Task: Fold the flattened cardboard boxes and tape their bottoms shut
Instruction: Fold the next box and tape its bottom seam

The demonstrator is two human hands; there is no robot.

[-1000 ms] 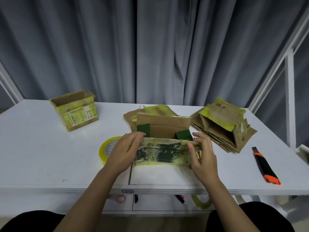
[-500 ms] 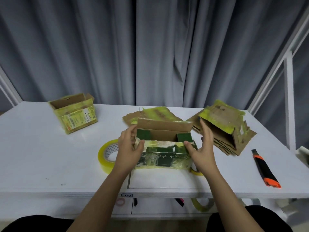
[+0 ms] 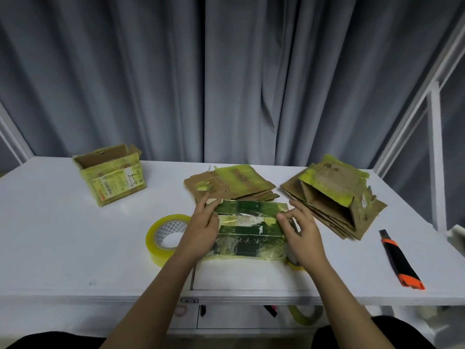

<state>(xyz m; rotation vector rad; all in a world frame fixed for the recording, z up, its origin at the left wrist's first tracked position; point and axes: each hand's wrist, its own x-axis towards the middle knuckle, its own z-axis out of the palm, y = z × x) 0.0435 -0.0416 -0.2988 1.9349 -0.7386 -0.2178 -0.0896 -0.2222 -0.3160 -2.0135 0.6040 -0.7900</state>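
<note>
cardboard flaps are being pressed flat on the box (image 3: 247, 231) by the left hand (image 3: 201, 229) and right hand (image 3: 303, 234), fingers loosely spread. tape (image 3: 161, 241) is likely needed next.

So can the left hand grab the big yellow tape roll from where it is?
Probably yes: the tape roll lies right beside the left hand with nothing between, but that hand must first leave the green box.
</note>
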